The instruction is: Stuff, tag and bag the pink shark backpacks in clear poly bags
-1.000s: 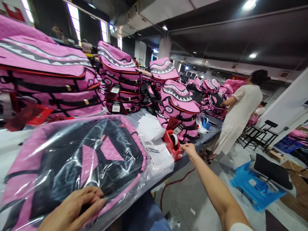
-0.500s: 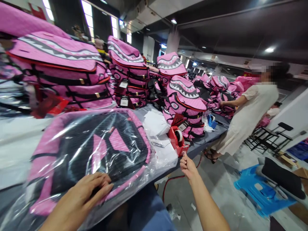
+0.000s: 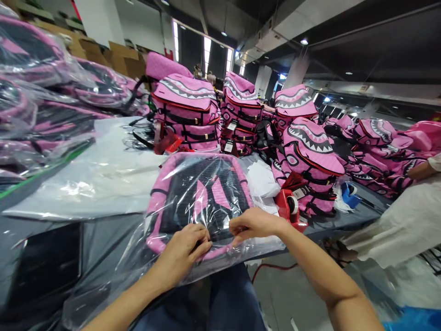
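Since the head view is all I've got from my end, I'm judging by that: a pink fabric backpack with a dark ribbed panel and two slanted pink patches (image 3: 200, 200) lies flat, mid-frame, on the dark grey table (image 3: 99, 234). It's already inside a loose, transparent plastic sleeve (image 3: 138, 257), so I'd call the bagging part done. What looks left to me is the closing: slack film spills past the backpack toward the bottom of the frame, and I can't spot a fold or tape fixing it.

The left hand (image 3: 188, 243) rests on the film near the backpack's lower edge, fingers curled toward the thumb. The right hand (image 3: 253, 224) is near it, fingers bent, thumb pointing down at the film. Whether either one is pinching plastic, or the right one has a bit of tape, I honestly can't tell; glare and knuckles hide it.

A red plastic tape dispenser with a white roll (image 3: 285, 208) stands just beyond the right wrist. Upper left, the pile of film-wrapped pink and black bags (image 3: 31, 55) is blurry and runs off the frame. Right edge, a co-worker's pale garment (image 3: 403, 216) is cut off, and no idea what that bright blue object (image 3: 413, 319) in the bottom right corner is.
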A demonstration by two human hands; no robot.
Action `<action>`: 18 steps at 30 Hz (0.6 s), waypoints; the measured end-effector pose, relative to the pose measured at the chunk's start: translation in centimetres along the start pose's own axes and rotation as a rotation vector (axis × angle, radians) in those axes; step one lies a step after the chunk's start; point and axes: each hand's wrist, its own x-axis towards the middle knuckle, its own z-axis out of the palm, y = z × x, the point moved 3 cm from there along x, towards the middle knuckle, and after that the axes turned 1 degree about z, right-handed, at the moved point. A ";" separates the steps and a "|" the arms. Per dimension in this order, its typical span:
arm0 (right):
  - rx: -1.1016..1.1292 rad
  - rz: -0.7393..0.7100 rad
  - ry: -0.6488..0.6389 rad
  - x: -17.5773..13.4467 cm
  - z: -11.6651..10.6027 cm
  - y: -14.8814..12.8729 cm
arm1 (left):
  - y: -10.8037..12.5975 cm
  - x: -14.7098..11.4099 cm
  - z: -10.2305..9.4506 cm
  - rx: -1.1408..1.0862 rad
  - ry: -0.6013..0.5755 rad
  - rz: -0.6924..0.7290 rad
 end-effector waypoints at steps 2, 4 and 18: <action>-0.191 0.121 -0.070 2.0 -0.5 1.0 | -0.1 0.0 0.0 -0.012 -0.003 -0.009; -0.283 0.291 0.009 2.3 -1.0 2.4 | -0.1 0.0 0.1 -0.027 -0.002 -0.016; -0.302 0.272 0.236 -0.3 4.4 1.4 | -1.0 -3.4 -0.2 0.281 0.148 0.248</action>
